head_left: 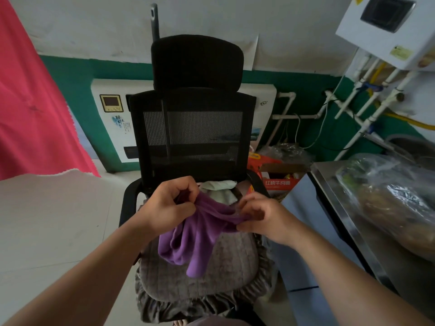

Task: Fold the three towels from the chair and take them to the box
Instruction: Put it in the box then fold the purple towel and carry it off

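Purple towel (190, 234) hangs pinched between left hand (168, 207) and right hand (263, 217).

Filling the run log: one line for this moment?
stage: unfolding | left hand: grips purple towel | right hand: pinches it | pale towel: on chair

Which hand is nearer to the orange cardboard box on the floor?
Right. The right hand grips the purple fleece towel just left of the orange cardboard box; the left hand is farther left.
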